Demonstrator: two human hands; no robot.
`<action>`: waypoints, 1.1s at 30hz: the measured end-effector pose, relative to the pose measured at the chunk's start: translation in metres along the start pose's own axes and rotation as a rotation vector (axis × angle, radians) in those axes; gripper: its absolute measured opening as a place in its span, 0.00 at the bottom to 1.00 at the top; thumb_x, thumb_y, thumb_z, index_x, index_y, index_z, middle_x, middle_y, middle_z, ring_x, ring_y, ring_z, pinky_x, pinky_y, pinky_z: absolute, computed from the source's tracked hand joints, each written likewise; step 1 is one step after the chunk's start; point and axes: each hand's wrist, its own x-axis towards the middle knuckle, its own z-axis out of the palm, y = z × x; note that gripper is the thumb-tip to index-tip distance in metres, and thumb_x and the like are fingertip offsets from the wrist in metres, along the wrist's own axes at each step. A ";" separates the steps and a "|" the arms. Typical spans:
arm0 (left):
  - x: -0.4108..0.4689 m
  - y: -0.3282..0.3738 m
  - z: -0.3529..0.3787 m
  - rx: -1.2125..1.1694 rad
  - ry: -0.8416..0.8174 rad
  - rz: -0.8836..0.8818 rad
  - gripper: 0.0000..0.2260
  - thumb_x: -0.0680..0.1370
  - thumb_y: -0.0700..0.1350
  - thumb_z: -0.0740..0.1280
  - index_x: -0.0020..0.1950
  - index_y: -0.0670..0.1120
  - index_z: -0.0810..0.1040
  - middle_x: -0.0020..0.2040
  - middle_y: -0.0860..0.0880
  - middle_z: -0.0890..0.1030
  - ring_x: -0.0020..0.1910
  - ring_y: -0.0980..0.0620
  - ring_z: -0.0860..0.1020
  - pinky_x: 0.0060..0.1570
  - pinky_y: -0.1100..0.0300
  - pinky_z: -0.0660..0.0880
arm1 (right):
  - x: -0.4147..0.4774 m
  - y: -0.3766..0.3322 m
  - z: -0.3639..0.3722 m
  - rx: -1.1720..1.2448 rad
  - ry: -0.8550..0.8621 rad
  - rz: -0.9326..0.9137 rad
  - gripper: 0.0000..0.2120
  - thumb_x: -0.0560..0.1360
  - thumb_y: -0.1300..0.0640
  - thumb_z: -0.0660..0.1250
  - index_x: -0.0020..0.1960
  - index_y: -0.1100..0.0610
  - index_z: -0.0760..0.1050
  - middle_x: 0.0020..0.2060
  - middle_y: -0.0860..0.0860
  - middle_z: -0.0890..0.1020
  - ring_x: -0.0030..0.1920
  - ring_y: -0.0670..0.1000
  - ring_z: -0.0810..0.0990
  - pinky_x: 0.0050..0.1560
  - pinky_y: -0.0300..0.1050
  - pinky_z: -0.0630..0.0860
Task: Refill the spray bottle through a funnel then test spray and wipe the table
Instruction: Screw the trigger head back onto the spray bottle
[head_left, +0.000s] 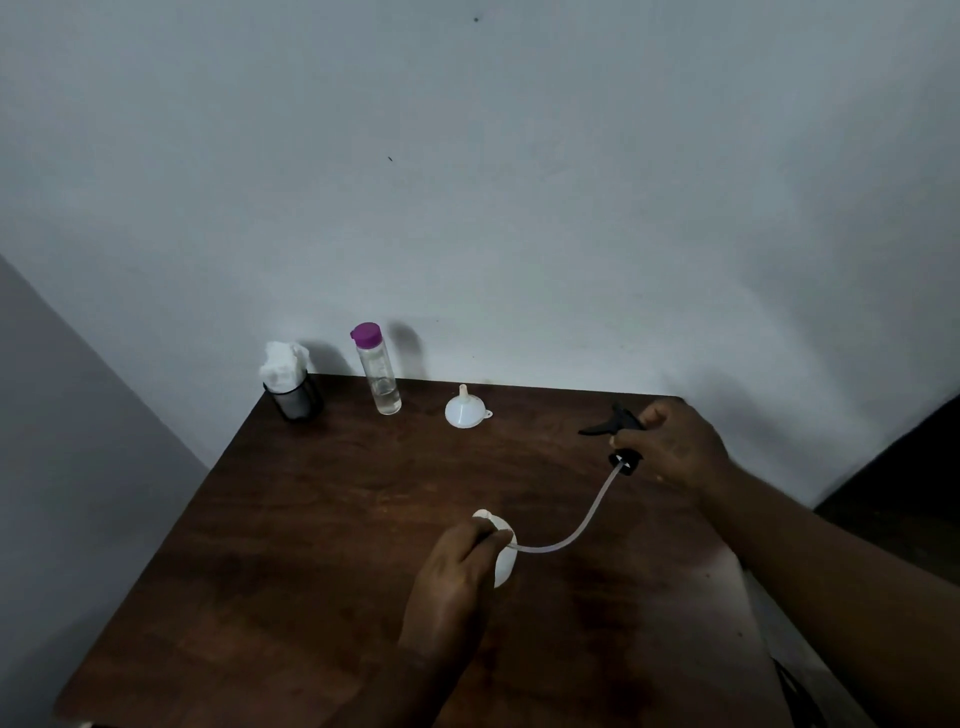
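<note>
My left hand (452, 571) grips a white spray bottle (505, 564) standing on the brown table (311, 519), near its middle. My right hand (675, 452) holds the black trigger spray head (615, 426) up and to the right of the bottle. Its clear dip tube (587, 519) curves down from the head to the bottle's mouth. A white funnel (464, 409) rests upside down at the back of the table. To its left stands a clear bottle with a purple cap (378, 371), holding a little clear liquid.
A dark holder stuffed with white tissue (288, 382) stands at the back left corner. The table backs onto a pale wall. The right edge of the table drops to a dark floor (893, 499).
</note>
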 end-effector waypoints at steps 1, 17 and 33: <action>0.000 -0.004 0.000 -0.010 -0.014 -0.010 0.16 0.75 0.42 0.64 0.60 0.43 0.83 0.57 0.47 0.83 0.54 0.50 0.81 0.51 0.61 0.78 | 0.000 0.001 0.002 -0.007 -0.001 0.002 0.17 0.60 0.49 0.80 0.42 0.53 0.77 0.40 0.53 0.83 0.42 0.56 0.83 0.44 0.59 0.83; 0.032 -0.046 0.005 -0.010 -0.156 -0.204 0.11 0.76 0.47 0.75 0.58 0.49 0.86 0.53 0.53 0.84 0.54 0.53 0.81 0.52 0.63 0.75 | 0.003 -0.039 0.004 0.299 -0.186 0.117 0.15 0.75 0.59 0.75 0.54 0.67 0.76 0.34 0.59 0.81 0.23 0.48 0.74 0.20 0.38 0.70; 0.029 -0.065 0.021 -0.130 -0.240 -0.327 0.42 0.71 0.80 0.51 0.60 0.47 0.82 0.55 0.52 0.84 0.52 0.55 0.81 0.56 0.58 0.77 | -0.036 -0.104 0.069 -0.017 -0.259 -0.168 0.16 0.79 0.51 0.69 0.60 0.56 0.68 0.48 0.54 0.80 0.36 0.51 0.86 0.31 0.38 0.80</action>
